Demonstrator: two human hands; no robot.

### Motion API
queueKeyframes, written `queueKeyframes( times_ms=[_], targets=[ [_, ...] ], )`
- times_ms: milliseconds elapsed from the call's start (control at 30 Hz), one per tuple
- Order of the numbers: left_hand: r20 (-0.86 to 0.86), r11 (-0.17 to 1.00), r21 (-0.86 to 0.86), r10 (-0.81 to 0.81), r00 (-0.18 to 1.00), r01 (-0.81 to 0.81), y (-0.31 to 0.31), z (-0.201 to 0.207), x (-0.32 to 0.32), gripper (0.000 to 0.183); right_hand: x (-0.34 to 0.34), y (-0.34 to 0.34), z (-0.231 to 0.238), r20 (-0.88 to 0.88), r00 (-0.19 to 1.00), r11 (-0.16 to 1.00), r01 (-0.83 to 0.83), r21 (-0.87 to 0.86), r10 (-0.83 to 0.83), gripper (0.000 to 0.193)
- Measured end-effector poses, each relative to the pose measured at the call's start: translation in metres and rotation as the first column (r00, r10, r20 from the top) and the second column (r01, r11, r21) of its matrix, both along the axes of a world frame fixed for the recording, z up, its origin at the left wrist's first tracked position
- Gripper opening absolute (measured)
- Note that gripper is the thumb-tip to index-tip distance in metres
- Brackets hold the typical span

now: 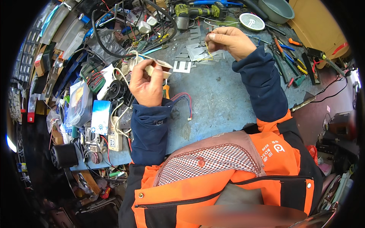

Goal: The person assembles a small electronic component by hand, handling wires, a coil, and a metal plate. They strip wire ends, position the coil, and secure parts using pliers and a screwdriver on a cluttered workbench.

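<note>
My left hand (147, 84) is closed around a cream-coloured block-like part (165, 67), its far side hidden by my fingers. Farther up and to the right, my right hand (232, 41) pinches a thin yellow wire (208, 53) that hangs down from the fingertips. A small dark reddish bit also shows at the fingertips, too small to name. Between the hands lie several flat grey metal plates (197, 51) and a pale E-shaped plate (182, 67). An orange screwdriver handle (166, 91) and red and blue wires with a white connector (189, 118) lie near my left wrist.
A green cordless drill (201, 11), a white spiral disc (252, 22) and a grey bowl (276, 10) are at the back. Pliers (300, 66) and other tools lie right. A tangle of cables, a multimeter (93, 79), a clear box (79, 102) and a power strip (114, 138) crowd the left.
</note>
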State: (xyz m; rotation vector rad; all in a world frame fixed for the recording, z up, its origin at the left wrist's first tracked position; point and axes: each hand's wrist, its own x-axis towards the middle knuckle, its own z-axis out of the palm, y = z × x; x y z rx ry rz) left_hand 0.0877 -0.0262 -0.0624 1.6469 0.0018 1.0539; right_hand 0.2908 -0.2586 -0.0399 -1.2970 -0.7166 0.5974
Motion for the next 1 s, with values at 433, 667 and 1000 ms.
queueKeyframes(
  times_ms=[433,667,1000],
  targets=[
    [0.096,0.986,0.088,-0.152,0.984,0.144,0.007,0.019,-0.019,0.032,-0.004,-0.017,0.018,0.192,0.980,0.998,-0.056,-0.027,0.060,0.035],
    [0.203,0.959,0.270,-0.143,0.969,0.085,0.011,0.032,-0.035,0.040,-0.029,-0.033,0.043,0.650,0.760,0.995,0.056,-0.083,0.011,0.033],
    [-0.237,0.962,0.031,-0.257,0.937,0.272,-0.008,0.012,-0.015,0.025,-0.007,-0.031,-0.018,-0.273,0.954,0.943,-0.026,0.333,0.123,0.040]
  ],
)
